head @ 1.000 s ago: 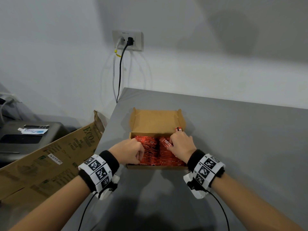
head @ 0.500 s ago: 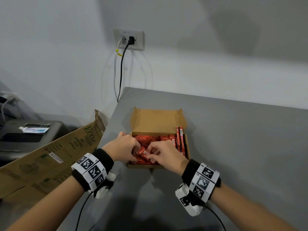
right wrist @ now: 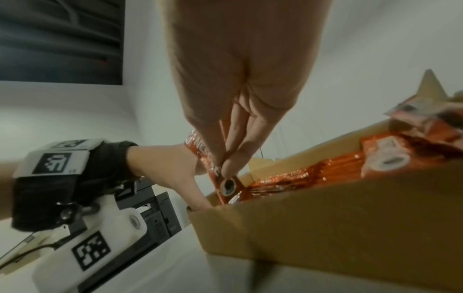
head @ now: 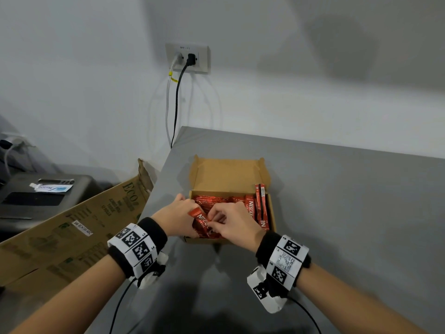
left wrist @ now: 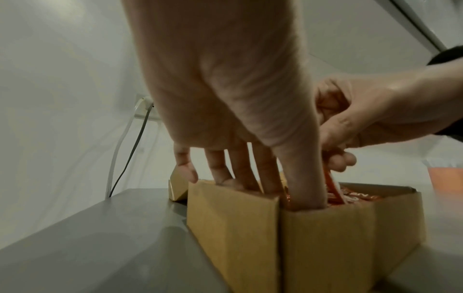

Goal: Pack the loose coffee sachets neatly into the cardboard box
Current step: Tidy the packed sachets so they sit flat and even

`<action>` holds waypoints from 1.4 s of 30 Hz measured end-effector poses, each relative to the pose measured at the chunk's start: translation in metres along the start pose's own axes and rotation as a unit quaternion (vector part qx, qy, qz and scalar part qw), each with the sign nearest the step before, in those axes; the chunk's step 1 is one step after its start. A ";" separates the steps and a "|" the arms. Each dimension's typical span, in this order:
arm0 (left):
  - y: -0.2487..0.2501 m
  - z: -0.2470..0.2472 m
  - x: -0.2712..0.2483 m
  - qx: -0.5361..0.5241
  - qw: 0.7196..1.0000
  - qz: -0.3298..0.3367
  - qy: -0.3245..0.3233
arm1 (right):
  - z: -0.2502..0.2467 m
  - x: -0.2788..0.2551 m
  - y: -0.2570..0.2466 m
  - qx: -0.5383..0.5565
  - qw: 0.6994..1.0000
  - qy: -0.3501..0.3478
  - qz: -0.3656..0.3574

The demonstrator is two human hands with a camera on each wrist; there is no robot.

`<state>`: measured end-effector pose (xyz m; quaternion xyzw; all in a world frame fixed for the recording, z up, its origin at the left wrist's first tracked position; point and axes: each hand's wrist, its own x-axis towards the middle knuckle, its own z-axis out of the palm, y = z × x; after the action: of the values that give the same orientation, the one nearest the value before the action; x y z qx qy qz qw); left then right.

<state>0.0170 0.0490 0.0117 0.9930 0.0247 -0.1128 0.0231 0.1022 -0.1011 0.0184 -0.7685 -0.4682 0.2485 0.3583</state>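
Observation:
An open cardboard box [head: 228,174] sits on the grey table [head: 349,213], its lid folded back. Red coffee sachets [head: 216,201] lie packed inside, and a few sachets [head: 261,206] stand on edge against the right wall. My right hand [head: 213,219] pinches one red sachet [head: 199,219] tilted up over the box's near left part; the pinch [right wrist: 225,166] on the sachet [right wrist: 226,188] shows in the right wrist view. My left hand [head: 183,208] reaches into the left side, its straight fingers [left wrist: 250,178] pushed down inside the box wall [left wrist: 233,228].
The box stands near the table's left edge. A large flattened carton [head: 72,225] leans beside that edge, with a dark printer [head: 36,196] behind it. A wall socket [head: 187,59] with two cables hangs above the table's far corner.
My right hand moved from the box's right side to its near left and lifted one sachet. My left hand uncurled and pushed its fingers into the box.

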 end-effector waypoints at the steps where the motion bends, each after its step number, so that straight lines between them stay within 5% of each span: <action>1: -0.001 0.002 0.000 0.000 1.000 -0.002 -0.001 | 0.001 -0.001 0.002 0.019 1.000 0.005 0.013; 5: -0.005 0.008 0.001 -0.018 1.000 -0.006 -0.006 | 0.004 -0.002 0.004 0.074 0.996 0.010 0.048; 10: -0.006 0.004 -0.001 -0.058 0.998 -0.003 -0.022 | -0.004 0.000 0.003 -0.124 0.988 -0.091 -0.007; 18: -0.006 -0.018 -0.004 -0.180 0.983 -0.007 -0.046 | 0.007 0.016 -0.008 -0.252 0.958 -0.139 -0.024; 34: 0.004 -0.010 -0.006 -0.258 0.960 0.027 -0.102 | 0.000 0.008 0.000 -0.224 0.964 -0.141 0.030; 42: 0.013 0.002 -0.004 -0.189 0.979 0.028 -0.075 | 0.001 0.003 0.003 -0.246 0.961 -0.129 0.004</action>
<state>0.0137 0.0356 0.0108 0.9597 0.0162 -0.1798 0.2156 0.1045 -0.0985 0.0154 -0.7962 -0.5540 0.2243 0.0938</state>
